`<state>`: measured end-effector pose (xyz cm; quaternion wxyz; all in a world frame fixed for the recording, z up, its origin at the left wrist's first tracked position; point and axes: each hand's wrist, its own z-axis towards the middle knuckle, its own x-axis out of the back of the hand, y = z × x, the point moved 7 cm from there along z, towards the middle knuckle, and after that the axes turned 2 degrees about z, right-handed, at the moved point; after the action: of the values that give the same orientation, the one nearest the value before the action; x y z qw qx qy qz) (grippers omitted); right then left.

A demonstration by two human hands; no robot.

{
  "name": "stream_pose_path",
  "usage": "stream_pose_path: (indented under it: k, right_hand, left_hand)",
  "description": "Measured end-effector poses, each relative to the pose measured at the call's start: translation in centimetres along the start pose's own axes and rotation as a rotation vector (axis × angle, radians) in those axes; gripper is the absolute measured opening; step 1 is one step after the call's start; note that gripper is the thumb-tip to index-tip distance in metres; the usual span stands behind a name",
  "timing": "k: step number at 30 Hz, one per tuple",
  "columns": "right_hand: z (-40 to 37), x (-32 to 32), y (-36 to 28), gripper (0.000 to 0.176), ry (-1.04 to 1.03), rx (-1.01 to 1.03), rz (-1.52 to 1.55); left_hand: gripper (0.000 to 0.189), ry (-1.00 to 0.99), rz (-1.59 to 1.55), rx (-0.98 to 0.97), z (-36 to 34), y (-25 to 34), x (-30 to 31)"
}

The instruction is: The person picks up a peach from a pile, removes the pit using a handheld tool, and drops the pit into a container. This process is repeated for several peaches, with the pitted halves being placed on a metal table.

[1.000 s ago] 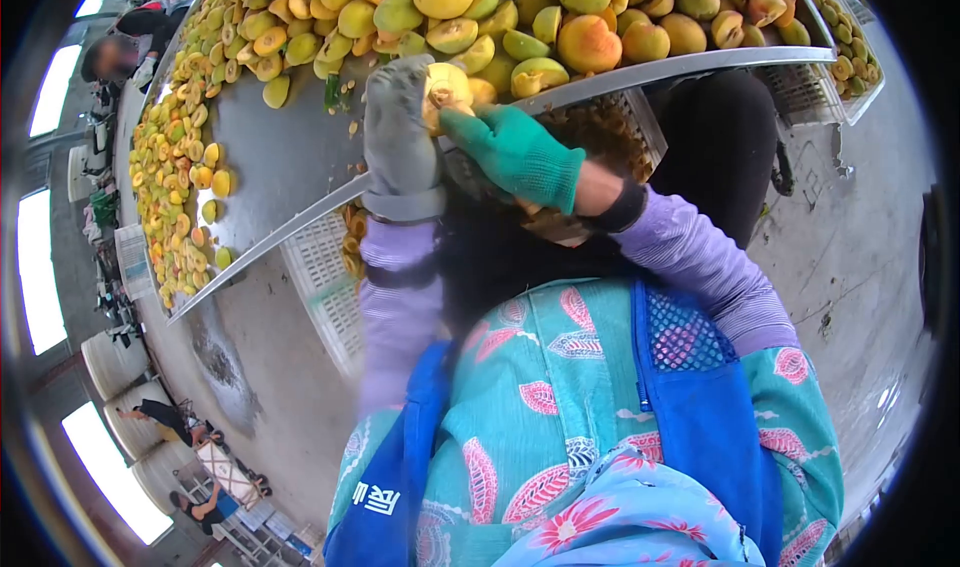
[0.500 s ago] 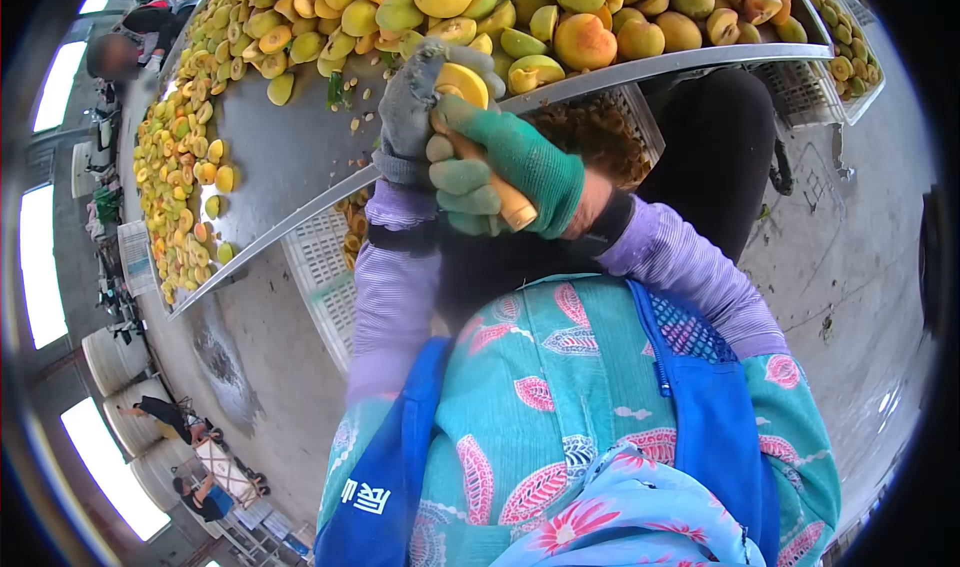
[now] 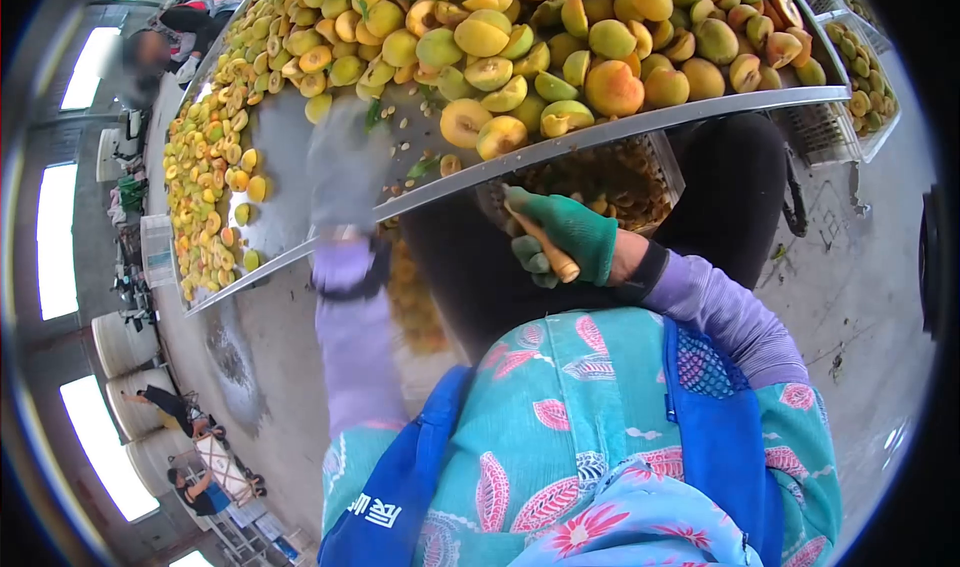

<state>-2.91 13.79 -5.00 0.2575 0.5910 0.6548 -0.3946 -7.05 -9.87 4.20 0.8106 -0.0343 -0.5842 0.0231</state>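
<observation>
My right hand [image 3: 570, 235], in a green glove, grips a wooden-handled tool [image 3: 545, 247] just below the metal table's rim [image 3: 600, 132]. My left hand [image 3: 345, 177], in a grey glove and motion-blurred, is stretched out over the bare patch of the table, above its edge; whether it holds anything cannot be made out. A big heap of yellow-green fruit [image 3: 560, 37], whole and halved, covers the table beyond both hands. Two cut halves [image 3: 480, 127] lie nearest the rim.
A white crate with pits and scraps [image 3: 610, 182] sits under the table by my right hand. Another crate of fruit [image 3: 865, 77] stands at far right. Halved fruit [image 3: 200, 187] lines the table's left side. A person [image 3: 165, 37] works at the far end; others crouch at lower left.
Both hands were joined at the table edge with a fruit and the tool. Now the left hand has swung out over the table, the right dropped below the rim with the tool.
</observation>
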Motion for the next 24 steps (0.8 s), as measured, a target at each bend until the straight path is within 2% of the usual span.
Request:
stream_pose_path:
  k: [2, 4, 6, 7, 10, 11, 12, 14, 15, 18, 22, 24]
  right_hand:
    - [-0.3, -0.4, -1.2, 0.039, -0.006, 0.03, -0.039]
    - [-1.3, -0.8, -2.5, 0.038, 0.051, 0.105, -0.03]
    - [-1.8, -0.1, -4.9, 0.035, 0.149, 0.345, -0.154]
    - [-2.0, 0.1, -5.8, 0.034, 0.192, 0.453, -0.214]
    - [-2.6, -1.7, -9.8, 0.041, 0.438, 0.872, -0.864]
    - [-1.7, -2.6, -10.2, 0.045, 0.432, 0.998, -1.06]
    - [-1.4, -4.0, -10.7, 0.048, 0.445, 1.136, -1.245]
    - [-0.7, -5.3, -11.0, 0.049, 0.458, 1.007, -1.302]
    - [-0.7, -5.6, -11.0, 0.051, 0.41, 0.939, -1.296]
    - [-0.5, -4.8, -10.3, 0.05, 0.436, 0.924, -1.298]
    - [-1.3, -4.2, -9.6, 0.049, 0.427, 0.945, -1.233]
    - [-1.8, -4.5, -9.5, 0.048, 0.434, 0.926, -1.252]
  left_hand:
    - [0.044, 0.067, -0.067, -0.134, 7.3, 4.8, -2.7]
    - [0.046, -0.074, -0.197, -0.166, 11.1, 5.3, -5.8]
    - [0.048, -0.209, -0.302, -0.145, 13.2, 4.7, -5.8]
    - [0.046, -0.22, -0.34, 0.038, 12.3, 3.8, -4.9]
    - [0.04, -0.266, -1.238, 0.527, 7.3, 3.0, -3.6]
    - [0.035, -0.053, -0.76, 0.001, 6.1, 4.5, -1.0]
    - [0.034, -0.062, -1.125, 0.163, 4.8, 4.7, -0.7]
    - [0.032, -0.05, -1.861, 0.495, 3.1, 7.6, -1.4]
    - [0.027, 0.083, -1.804, 0.462, 2.7, 8.0, -1.4]
    - [0.028, 0.197, -0.907, 0.173, 1.8, 8.9, -0.1]
    - [0.031, 0.184, -0.524, 0.039, 2.4, 11.1, 2.7]
    - [0.03, 0.24, -0.766, 0.113, 2.4, 10.7, 2.2]
